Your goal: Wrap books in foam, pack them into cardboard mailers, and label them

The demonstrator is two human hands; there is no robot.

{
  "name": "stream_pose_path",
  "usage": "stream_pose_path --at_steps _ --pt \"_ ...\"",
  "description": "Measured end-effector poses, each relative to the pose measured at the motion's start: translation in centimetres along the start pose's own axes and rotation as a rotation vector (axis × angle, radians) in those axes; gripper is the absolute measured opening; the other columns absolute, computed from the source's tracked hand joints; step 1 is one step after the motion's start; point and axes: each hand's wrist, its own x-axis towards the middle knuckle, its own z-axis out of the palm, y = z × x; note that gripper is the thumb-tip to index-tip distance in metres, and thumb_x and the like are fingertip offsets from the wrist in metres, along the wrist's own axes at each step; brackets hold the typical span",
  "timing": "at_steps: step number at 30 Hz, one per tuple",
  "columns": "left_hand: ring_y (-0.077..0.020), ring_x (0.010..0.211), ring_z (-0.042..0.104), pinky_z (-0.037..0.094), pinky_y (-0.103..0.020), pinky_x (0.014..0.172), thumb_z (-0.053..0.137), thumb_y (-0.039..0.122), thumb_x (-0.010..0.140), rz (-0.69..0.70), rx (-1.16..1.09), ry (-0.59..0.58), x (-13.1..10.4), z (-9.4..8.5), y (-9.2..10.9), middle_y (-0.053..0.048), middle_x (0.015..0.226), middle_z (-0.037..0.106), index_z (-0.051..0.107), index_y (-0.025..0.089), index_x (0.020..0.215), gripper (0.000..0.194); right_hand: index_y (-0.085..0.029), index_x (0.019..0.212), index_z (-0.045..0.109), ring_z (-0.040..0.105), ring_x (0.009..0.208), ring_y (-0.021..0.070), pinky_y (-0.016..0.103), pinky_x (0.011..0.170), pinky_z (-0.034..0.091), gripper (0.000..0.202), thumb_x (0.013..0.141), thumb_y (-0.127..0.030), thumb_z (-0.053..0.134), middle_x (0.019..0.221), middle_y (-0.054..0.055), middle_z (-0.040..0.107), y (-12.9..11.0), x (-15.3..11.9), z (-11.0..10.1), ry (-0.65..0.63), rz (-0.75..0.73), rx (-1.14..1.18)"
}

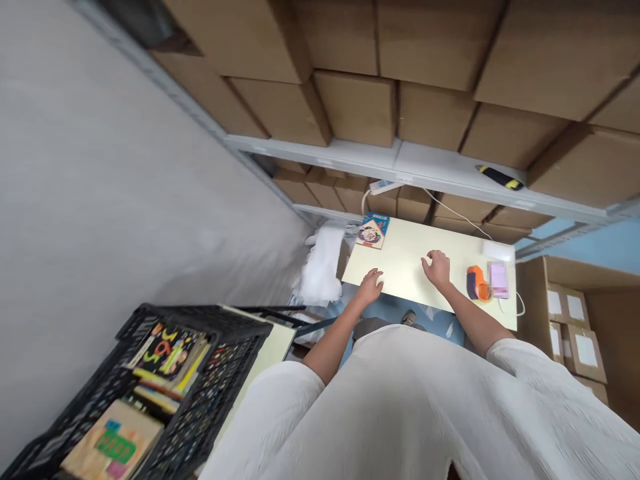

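My left hand [371, 287] is at the near left edge of the cream table [400, 257], its fingers apart and nothing in them. Over the middle of the table is my right hand [437, 268], fingers slightly curled and apart, holding nothing. A blue and orange book [373, 231] lies at the table's far left corner, beyond my left hand. To the right of my right hand stands an orange tape dispenser [478, 283], beside a phone with a pinkish screen [499, 279]. A white box-shaped item [497, 251] sits at the far right corner.
A black crate [200, 400] with books stands at the lower left. Shelves [350, 152] of cardboard boxes rise behind the table, with a black and yellow cutter [500, 178] on one. An open carton [620, 320] holds small boxes at right. White cables run near the table.
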Motion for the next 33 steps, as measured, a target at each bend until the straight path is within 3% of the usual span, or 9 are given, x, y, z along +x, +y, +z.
stream_pose_path --at_steps 9,13,17,21,26,30,33 --pt "-0.0323 0.159 0.053 0.039 -0.051 0.137 0.067 0.021 0.095 -0.166 -0.146 0.242 -5.6 -8.5 -11.4 -0.015 0.160 0.063 0.072 0.020 0.140 0.045 -0.020 0.119 0.068 0.058 0.116 0.0340 0.042 0.097 0.039 0.026 0.107 -0.038 0.053 0.123 0.016 0.070 -18.5 3.6 7.1 -0.200 -0.299 -0.004" --pt "-0.0314 0.157 0.054 0.040 -0.049 0.136 0.065 0.021 0.096 -0.227 -0.188 0.253 -7.5 -10.9 -16.8 -0.014 0.161 0.063 0.073 0.020 0.140 0.045 -0.019 0.121 0.069 0.058 0.120 0.0341 0.041 0.099 0.040 0.026 0.108 -0.035 0.054 0.125 0.016 0.071 -25.4 3.6 10.8 -0.274 -0.385 -0.044" --pt "-0.0306 0.157 0.055 0.040 -0.049 0.136 0.064 0.019 0.095 -0.262 -0.235 0.258 -8.7 -12.7 -21.1 -0.014 0.159 0.064 0.073 0.020 0.140 0.046 -0.019 0.122 0.071 0.060 0.119 0.0338 0.040 0.098 0.041 0.027 0.108 -0.035 0.053 0.124 0.016 0.072 -30.9 3.2 14.2 -0.334 -0.418 -0.080" --pt "-0.0307 0.155 0.056 0.040 -0.048 0.136 0.064 0.019 0.095 -0.323 -0.289 0.287 -8.4 -14.1 -23.8 -0.014 0.158 0.064 0.072 0.020 0.142 0.048 -0.019 0.120 0.073 0.061 0.115 0.0345 0.041 0.097 0.043 0.027 0.108 -0.035 0.054 0.122 0.017 0.072 -34.8 3.6 17.0 -0.385 -0.450 -0.091" --pt "-0.0314 0.151 0.059 0.041 -0.049 0.135 0.064 0.017 0.095 -0.417 -0.378 0.345 -6.6 -14.5 -25.6 -0.014 0.151 0.068 0.073 0.019 0.142 0.048 -0.019 0.119 0.074 0.063 0.112 0.0331 0.041 0.099 0.044 0.028 0.107 -0.034 0.053 0.121 0.016 0.073 -37.5 6.0 20.5 -0.484 -0.499 -0.087" --pt "-0.0320 0.150 0.060 0.042 -0.049 0.134 0.065 0.017 0.094 -0.496 -0.464 0.411 -5.0 -13.8 -27.6 -0.014 0.148 0.070 0.072 0.019 0.142 0.048 -0.020 0.119 0.074 0.063 0.109 0.0316 0.040 0.098 0.046 0.027 0.106 -0.031 0.053 0.119 0.015 0.074 -38.4 8.6 24.8 -0.586 -0.560 -0.095" --pt "-0.0325 0.149 0.061 0.042 -0.051 0.135 0.067 0.018 0.094 -0.574 -0.532 0.458 -3.4 -12.2 -30.0 -0.014 0.148 0.071 0.072 0.021 0.142 0.049 -0.020 0.119 0.074 0.063 0.107 0.0306 0.039 0.096 0.046 0.026 0.105 -0.029 0.053 0.119 0.014 0.074 -38.4 10.3 29.1 -0.661 -0.591 -0.130"
